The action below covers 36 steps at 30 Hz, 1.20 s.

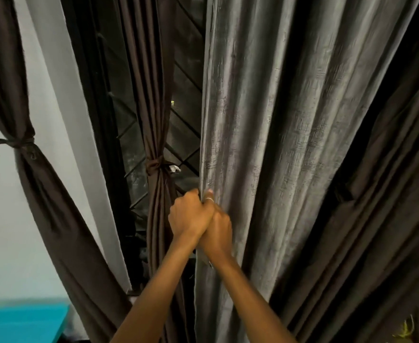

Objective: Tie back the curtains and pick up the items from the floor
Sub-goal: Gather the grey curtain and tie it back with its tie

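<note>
Hands meet at the middle of the view, both closed on the left edge of a grey curtain (265, 144) that hangs loose and fills the frame from twelve o'clock down to six. The left hand (191, 216) comes up from seven o'clock, its fingers curled tight round the hem so that the knuckles face the camera. The right hand (217, 226) lies just beside it and partly under it, touching it; its fingers are wrapped into the same fold, and a thin ring (209, 199) shows on one of them at the top of the grip. How far the right fingertips close behind the cloth cannot be told, since the fabric hides them. Toward nine o'clock of the hands a narrow brown curtain (154, 107) hangs gathered and already knotted with a tie (155, 165) at its waist, a small white tag beside the knot. Farther out at nine o'clock a second brown curtain (12, 90) is also cinched with a tie, against a pale wall (2, 219). Between these two stands a dark window with a diamond grille (186, 78). At three o'clock more brown drapery (376, 194) falls in loose folds behind the grey one. A teal surface (22, 323) sits at eight o'clock in the corner
</note>
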Each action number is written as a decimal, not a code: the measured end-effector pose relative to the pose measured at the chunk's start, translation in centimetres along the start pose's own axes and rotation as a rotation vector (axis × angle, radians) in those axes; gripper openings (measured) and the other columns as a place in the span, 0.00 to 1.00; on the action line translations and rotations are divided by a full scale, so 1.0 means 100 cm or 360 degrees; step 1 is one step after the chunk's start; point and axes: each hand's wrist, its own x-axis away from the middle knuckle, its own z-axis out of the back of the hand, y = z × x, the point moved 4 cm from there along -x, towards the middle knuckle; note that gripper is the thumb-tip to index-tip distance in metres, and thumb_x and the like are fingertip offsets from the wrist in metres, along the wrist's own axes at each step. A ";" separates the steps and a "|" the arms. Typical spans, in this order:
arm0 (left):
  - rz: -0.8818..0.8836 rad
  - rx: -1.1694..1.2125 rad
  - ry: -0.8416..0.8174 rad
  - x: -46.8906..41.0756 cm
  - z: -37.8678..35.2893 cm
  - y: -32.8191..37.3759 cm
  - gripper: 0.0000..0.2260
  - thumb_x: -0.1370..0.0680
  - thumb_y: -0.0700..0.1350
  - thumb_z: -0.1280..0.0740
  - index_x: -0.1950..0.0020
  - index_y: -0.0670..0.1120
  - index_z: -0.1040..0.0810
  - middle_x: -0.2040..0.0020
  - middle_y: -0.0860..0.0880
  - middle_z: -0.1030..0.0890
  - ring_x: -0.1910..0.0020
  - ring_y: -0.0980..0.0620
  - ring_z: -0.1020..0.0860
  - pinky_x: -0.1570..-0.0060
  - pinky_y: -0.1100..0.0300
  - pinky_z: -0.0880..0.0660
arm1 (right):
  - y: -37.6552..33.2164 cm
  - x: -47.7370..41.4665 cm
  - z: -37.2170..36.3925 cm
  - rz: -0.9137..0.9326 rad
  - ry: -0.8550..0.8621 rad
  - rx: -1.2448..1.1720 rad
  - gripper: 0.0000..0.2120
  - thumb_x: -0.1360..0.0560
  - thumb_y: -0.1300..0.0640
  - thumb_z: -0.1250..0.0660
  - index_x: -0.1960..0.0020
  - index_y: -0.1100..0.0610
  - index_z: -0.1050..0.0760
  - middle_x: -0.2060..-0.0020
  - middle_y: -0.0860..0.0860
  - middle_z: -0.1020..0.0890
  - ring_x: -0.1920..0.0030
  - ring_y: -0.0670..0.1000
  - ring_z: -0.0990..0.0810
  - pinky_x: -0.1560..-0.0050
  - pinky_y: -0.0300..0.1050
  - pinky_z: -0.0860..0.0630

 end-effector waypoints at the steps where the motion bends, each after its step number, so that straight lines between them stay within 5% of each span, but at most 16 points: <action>1: -0.0005 -0.0006 0.0022 -0.001 -0.002 -0.002 0.18 0.19 0.60 0.42 0.53 0.48 0.21 0.56 0.44 0.17 0.53 0.39 0.18 0.55 0.48 0.22 | -0.001 0.000 0.001 0.0016 0.0013 0.0028 0.11 0.20 0.54 0.33 0.39 0.56 0.22 0.54 0.47 0.16 0.55 0.44 0.17 0.56 0.33 0.24; 5: -0.0072 0.0103 0.0109 -0.008 -0.003 -0.019 0.18 0.16 0.55 0.44 0.54 0.46 0.22 0.58 0.41 0.17 0.54 0.37 0.18 0.55 0.45 0.21 | 0.003 0.006 0.006 0.0002 -0.0104 -0.0176 0.04 0.21 0.54 0.33 0.54 0.52 0.21 0.61 0.44 0.19 0.63 0.42 0.22 0.63 0.35 0.27; 7: -0.0117 0.0128 0.0162 -0.012 0.000 -0.029 0.18 0.16 0.54 0.43 0.56 0.45 0.23 0.60 0.40 0.18 0.57 0.36 0.19 0.59 0.47 0.23 | 0.006 0.010 0.016 -0.0023 -0.0045 -0.0231 0.05 0.21 0.54 0.34 0.50 0.52 0.20 0.56 0.46 0.19 0.59 0.44 0.21 0.61 0.41 0.23; 9: -0.0197 0.0147 0.0210 -0.014 0.001 -0.037 0.18 0.16 0.54 0.42 0.59 0.45 0.25 0.64 0.41 0.19 0.61 0.36 0.20 0.65 0.51 0.27 | 0.002 0.015 0.041 0.0007 0.0280 -0.0174 0.07 0.20 0.56 0.33 0.44 0.54 0.20 0.48 0.48 0.20 0.52 0.46 0.20 0.54 0.45 0.20; 12: -0.0315 0.0208 0.0239 -0.011 0.002 -0.045 0.19 0.16 0.53 0.40 0.65 0.48 0.32 0.73 0.48 0.26 0.71 0.43 0.24 0.72 0.57 0.36 | -0.010 0.015 0.092 0.0036 0.0823 -0.0057 0.13 0.23 0.61 0.29 0.40 0.61 0.24 0.43 0.54 0.24 0.43 0.49 0.25 0.43 0.37 0.26; 15: -0.0400 0.0250 0.0206 -0.008 -0.004 -0.048 0.19 0.16 0.54 0.40 0.66 0.51 0.36 0.75 0.52 0.32 0.74 0.45 0.27 0.74 0.57 0.37 | -0.008 -0.001 0.132 -0.0081 0.1064 0.0031 0.24 0.26 0.59 0.24 0.36 0.66 0.29 0.40 0.61 0.28 0.39 0.55 0.28 0.38 0.41 0.30; 18: -0.0450 0.0244 0.0181 -0.003 -0.008 -0.042 0.20 0.16 0.56 0.41 0.67 0.52 0.38 0.75 0.52 0.32 0.75 0.47 0.28 0.75 0.57 0.36 | 0.008 -0.020 0.143 -0.0233 0.0948 -0.0074 0.29 0.26 0.53 0.24 0.33 0.63 0.33 0.41 0.56 0.27 0.41 0.54 0.26 0.41 0.48 0.26; 21: -0.0528 0.0149 0.0222 0.005 -0.009 -0.034 0.19 0.16 0.56 0.41 0.65 0.51 0.36 0.70 0.54 0.30 0.74 0.51 0.29 0.74 0.60 0.37 | 0.027 -0.016 0.128 -0.0411 0.0643 -0.0167 0.22 0.23 0.49 0.27 0.35 0.57 0.30 0.47 0.49 0.21 0.51 0.49 0.20 0.54 0.41 0.23; 24: -0.0502 0.0006 0.0230 0.010 -0.009 -0.034 0.19 0.17 0.60 0.45 0.55 0.46 0.26 0.58 0.49 0.26 0.67 0.47 0.24 0.71 0.57 0.28 | 0.039 0.008 0.108 -0.0319 0.0531 -0.0024 0.06 0.21 0.52 0.31 0.52 0.54 0.24 0.65 0.44 0.22 0.67 0.42 0.24 0.67 0.36 0.32; 26: -0.0437 -0.0108 0.0214 0.009 -0.005 -0.035 0.19 0.17 0.61 0.46 0.51 0.47 0.25 0.56 0.47 0.25 0.64 0.43 0.22 0.68 0.55 0.26 | 0.045 0.018 0.097 -0.0282 0.0470 0.0008 0.14 0.20 0.54 0.32 0.62 0.51 0.31 0.72 0.42 0.30 0.73 0.42 0.31 0.70 0.32 0.41; 30: -0.0397 -0.0214 0.0133 0.013 -0.004 -0.029 0.20 0.17 0.62 0.47 0.50 0.49 0.26 0.60 0.47 0.22 0.61 0.41 0.19 0.65 0.53 0.27 | 0.044 0.019 0.088 -0.0176 0.0402 0.0018 0.17 0.21 0.57 0.30 0.63 0.51 0.35 0.73 0.41 0.36 0.74 0.40 0.36 0.73 0.31 0.42; 33: -0.0386 -0.0185 0.0097 0.020 -0.010 -0.023 0.19 0.17 0.63 0.49 0.47 0.53 0.25 0.59 0.48 0.19 0.58 0.41 0.18 0.62 0.51 0.23 | 0.044 0.020 0.078 -0.0150 0.0306 -0.0062 0.10 0.21 0.58 0.30 0.60 0.56 0.27 0.69 0.45 0.27 0.71 0.41 0.29 0.69 0.29 0.34; 36: -0.0386 -0.0055 0.0017 0.028 -0.018 -0.016 0.21 0.18 0.65 0.51 0.44 0.56 0.24 0.59 0.49 0.17 0.57 0.43 0.18 0.61 0.50 0.22 | 0.043 0.025 0.062 -0.0181 0.0167 -0.0178 0.07 0.20 0.57 0.33 0.57 0.56 0.25 0.65 0.48 0.21 0.66 0.47 0.22 0.65 0.45 0.24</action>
